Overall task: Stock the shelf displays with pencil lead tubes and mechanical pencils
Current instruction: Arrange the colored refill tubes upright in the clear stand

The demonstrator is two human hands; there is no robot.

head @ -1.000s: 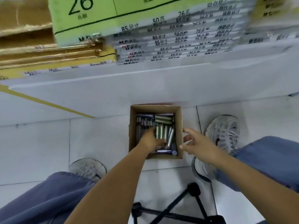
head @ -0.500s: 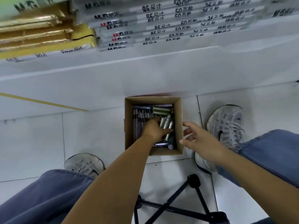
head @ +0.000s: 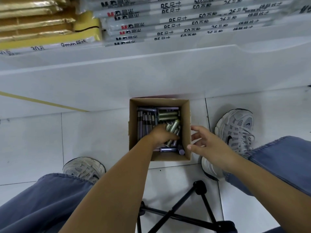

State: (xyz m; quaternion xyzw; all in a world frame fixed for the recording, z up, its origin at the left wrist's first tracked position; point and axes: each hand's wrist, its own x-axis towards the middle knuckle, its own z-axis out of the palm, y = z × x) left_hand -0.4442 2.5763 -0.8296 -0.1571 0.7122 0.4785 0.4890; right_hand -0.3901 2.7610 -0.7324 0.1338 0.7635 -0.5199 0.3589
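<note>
A small open cardboard box [head: 186, 132] stands on the white floor below the shelf. Inside lie several green lead tubes [head: 168, 113] and purple tubes [head: 144, 120]. My left hand [head: 161, 134] is down inside the box, its fingers curled round a bunch of green tubes [head: 174, 126] that stick up past the knuckles. My right hand [head: 207, 142] hovers just outside the box's right wall, fingers spread and holding nothing.
A white shelf ledge [head: 151, 68] overhangs the box, stacked with packaged notebooks [head: 185, 19] and gold packs [head: 33, 22]. My two white sneakers [head: 235, 130] flank the box. A black folding stool frame [head: 176, 214] sits between my legs.
My left hand has dug deeper among the green tubes and gathered a bunch. The view has tilted down slightly. My right hand stays beside the box.
</note>
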